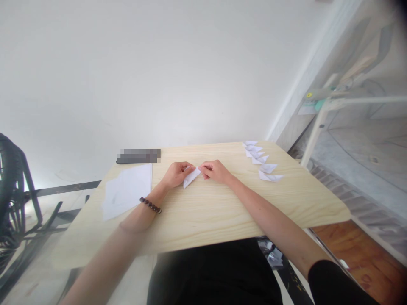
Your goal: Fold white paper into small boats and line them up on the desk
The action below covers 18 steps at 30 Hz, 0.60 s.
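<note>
A small folded white paper (191,178) is held between my two hands above the middle of the pale wooden table (197,220). My left hand (178,174), with a dark bead bracelet on its wrist, pinches the paper's upper left part. The fingertips of my right hand (214,171) grip its upper right corner. Several folded white paper shapes (260,159) stand in a slanting row at the table's right side. Flat white sheets (127,190) lie overlapping on the left, beside my left forearm.
A dark, partly blurred-out object (138,156) lies at the table's back left. Behind the table rises a white wall. A black chair (14,182) is at the far left, and a white metal frame (318,127) stands at the right.
</note>
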Motion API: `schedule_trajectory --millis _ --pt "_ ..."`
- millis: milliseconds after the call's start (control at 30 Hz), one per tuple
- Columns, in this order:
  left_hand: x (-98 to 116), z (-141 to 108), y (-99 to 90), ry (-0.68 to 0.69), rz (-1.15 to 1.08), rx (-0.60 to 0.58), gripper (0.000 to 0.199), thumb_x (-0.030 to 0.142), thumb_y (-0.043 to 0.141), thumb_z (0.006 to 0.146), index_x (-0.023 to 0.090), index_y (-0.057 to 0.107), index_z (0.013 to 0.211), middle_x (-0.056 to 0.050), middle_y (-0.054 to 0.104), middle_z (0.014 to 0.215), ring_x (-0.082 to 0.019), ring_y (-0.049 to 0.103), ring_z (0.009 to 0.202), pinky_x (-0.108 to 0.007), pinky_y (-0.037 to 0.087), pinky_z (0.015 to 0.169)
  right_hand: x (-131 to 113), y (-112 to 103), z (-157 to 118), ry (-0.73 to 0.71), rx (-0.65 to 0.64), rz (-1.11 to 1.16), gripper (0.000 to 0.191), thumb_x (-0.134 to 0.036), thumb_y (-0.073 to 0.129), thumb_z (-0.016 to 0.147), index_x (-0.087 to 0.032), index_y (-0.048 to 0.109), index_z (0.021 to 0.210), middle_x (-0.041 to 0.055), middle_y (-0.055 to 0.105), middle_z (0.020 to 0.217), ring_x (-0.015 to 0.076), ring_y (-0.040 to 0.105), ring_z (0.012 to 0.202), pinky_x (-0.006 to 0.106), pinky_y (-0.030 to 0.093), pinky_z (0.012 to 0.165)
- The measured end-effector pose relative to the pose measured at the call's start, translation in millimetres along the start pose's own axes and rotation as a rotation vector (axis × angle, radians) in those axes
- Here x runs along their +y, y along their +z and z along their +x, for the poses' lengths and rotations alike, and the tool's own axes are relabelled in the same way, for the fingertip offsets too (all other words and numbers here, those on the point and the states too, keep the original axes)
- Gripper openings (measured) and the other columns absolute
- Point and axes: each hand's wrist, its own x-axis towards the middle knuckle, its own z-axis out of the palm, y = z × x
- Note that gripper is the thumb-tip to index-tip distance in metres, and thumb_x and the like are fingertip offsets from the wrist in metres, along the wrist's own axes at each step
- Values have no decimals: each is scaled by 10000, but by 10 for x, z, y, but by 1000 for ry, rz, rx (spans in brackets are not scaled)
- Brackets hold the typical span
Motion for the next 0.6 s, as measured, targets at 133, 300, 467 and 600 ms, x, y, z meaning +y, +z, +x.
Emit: schedule_trajectory --millis 133,300,467,600 --pt "19 3 9 -62 -143 3 431 493 447 756 110 617 857 -28 621 649 -106 490 518 -198 319 444 22 14 14 22 51 23 353 -376 391 813 -145 521 580 -10 564 523 61 471 462 180 352 509" --pt "44 4 -20 -144 -447 -117 529 529 348 795 72 610 846 -111 661 794 -161 586 638 -256 437 579 73 13 30 62 235 74 347 -394 376 814 -155 514 603 -9 553 527 70 486 473 184 367 512" --pt "-3 5 -21 -136 -507 -195 459 488 461 763 60 606 844 -151 661 826 -187 608 691 -302 469 647 94 7 31 92 290 82 345 -412 365 816 -160 516 636 -7 560 539 77 506 491 182 375 519" --pt "-24 10 -18 -122 -460 -207 438 475 486 752 65 604 852 -148 664 819 -185 612 697 -309 478 649 77 0 25 69 272 27 377 -403 357 822 -155 509 583 -5 560 537 72 504 501 179 373 541"
